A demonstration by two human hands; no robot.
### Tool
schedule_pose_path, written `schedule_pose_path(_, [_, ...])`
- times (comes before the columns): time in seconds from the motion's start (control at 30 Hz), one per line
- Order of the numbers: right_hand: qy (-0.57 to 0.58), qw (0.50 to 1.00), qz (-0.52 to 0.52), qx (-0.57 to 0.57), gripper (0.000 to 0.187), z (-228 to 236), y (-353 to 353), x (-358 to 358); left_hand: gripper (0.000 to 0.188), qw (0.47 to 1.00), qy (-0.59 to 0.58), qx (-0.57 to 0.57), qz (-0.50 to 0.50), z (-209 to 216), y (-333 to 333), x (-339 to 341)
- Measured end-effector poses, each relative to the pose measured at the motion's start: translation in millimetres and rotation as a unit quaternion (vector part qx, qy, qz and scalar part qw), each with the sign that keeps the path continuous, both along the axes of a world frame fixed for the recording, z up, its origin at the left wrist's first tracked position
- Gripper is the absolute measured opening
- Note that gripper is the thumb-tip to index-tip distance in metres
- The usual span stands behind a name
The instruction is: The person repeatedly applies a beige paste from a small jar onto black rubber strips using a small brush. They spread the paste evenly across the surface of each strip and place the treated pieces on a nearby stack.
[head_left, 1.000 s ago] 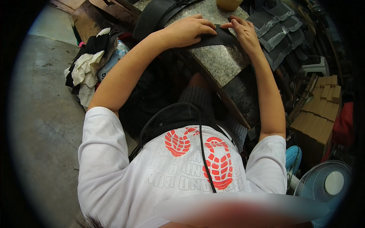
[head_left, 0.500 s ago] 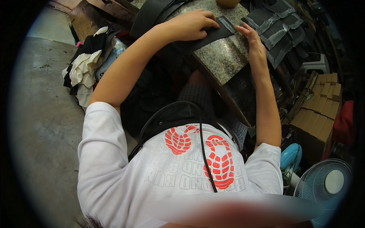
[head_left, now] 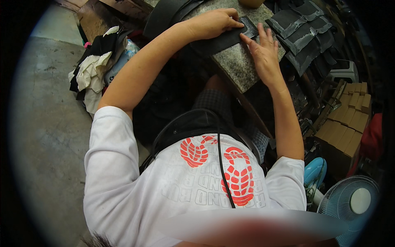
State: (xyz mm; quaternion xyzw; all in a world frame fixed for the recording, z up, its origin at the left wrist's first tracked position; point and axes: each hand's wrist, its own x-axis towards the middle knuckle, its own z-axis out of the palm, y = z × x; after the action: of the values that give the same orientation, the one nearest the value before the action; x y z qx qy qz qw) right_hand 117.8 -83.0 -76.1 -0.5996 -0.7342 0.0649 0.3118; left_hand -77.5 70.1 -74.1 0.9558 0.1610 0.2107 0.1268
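A thin black cord runs over a white T-shirt with red shoeprints.

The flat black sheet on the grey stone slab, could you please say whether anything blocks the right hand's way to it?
Nothing visible stands between the bare right hand and the flat black sheet; the hand is at its edge.

A person's left hand, fingers bent, rests on a flat black sheet at 12 o'clock as the right hand, fingers spread, touches its edge at 1 on a speckled bench. Grey-smeared black pieces pile at 2 o'clock; brown boxes stand at 3, a fan at 4, rumpled cloth at 10.
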Motion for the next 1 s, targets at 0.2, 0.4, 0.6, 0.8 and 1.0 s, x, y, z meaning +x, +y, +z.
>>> schedule_pose_path(0.2, [0.103, 0.994, -0.037, -0.026, 0.059, 1, 28, 26, 0.030, 0.999, -0.002, 0.013, 0.037, 10, -2, 22])
schedule_pose_path(0.4, [-0.027, 0.999, -0.017, 0.001, 0.057, -3, 11, 8, 0.026, 0.994, -0.042, 0.058, 0.077, 13, -9, 22])
schedule_pose_path(0.6, [0.086, 0.996, -0.005, 0.002, 0.062, 9, -3, 2, 0.026, 0.994, -0.078, 0.031, 0.074, 12, -8, 24])
schedule_pose_path(0.8, [0.093, 0.995, -0.025, -0.019, 0.070, 4, 21, 10, 0.023, 0.987, -0.080, 0.025, 0.137, 11, -10, 34])
schedule_pose_path(1.0, [-0.097, 0.995, 0.029, 0.001, 0.056, 9, -11, -20, 0.022, 0.983, -0.075, 0.042, 0.163, 3, -8, 37])
